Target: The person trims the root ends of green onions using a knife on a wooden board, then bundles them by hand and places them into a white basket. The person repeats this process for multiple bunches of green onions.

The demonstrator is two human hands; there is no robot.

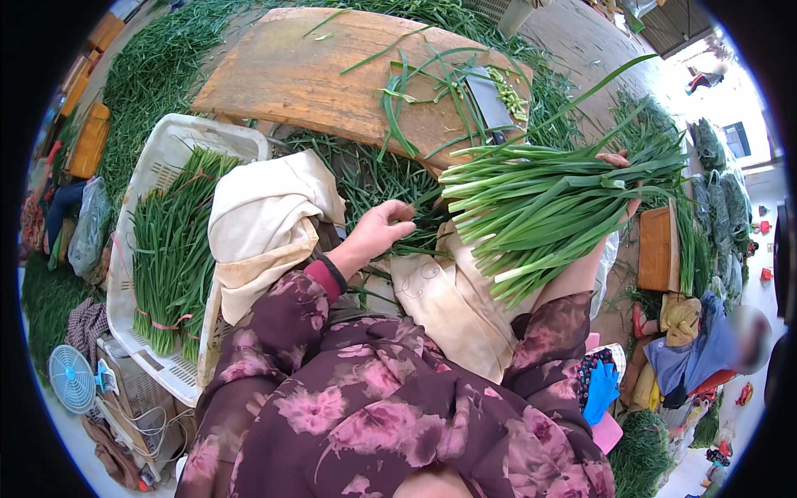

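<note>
A thick sheaf of long green leafy stalks, probably garlic chives (pixel 548 193), lies across my right hand (pixel 622 180), whose fingers curl round its leafy part; the pale cut ends point left. My left hand (pixel 386 227) is over my lap, thumb and fingers bent towards each other near some loose leaves; whether it pinches a leaf cannot be told. Beyond the hands, a cleaver (pixel 489 99) rests on the wooden board (pixel 299 68), beside chopped stalk ends (pixel 507 93) and loose leaves. At the left, a white plastic crate (pixel 124 286) holds tied bunches of greens (pixel 180 249).
Cream cloths (pixel 268 211) cover my knees. Heaps of greens (pixel 155 75) lie on the floor around the board. A blue fan (pixel 71 378) stands at the lower left. To the right are a wooden block (pixel 657 249), bagged greens (pixel 722 205) and a seated person (pixel 691 355).
</note>
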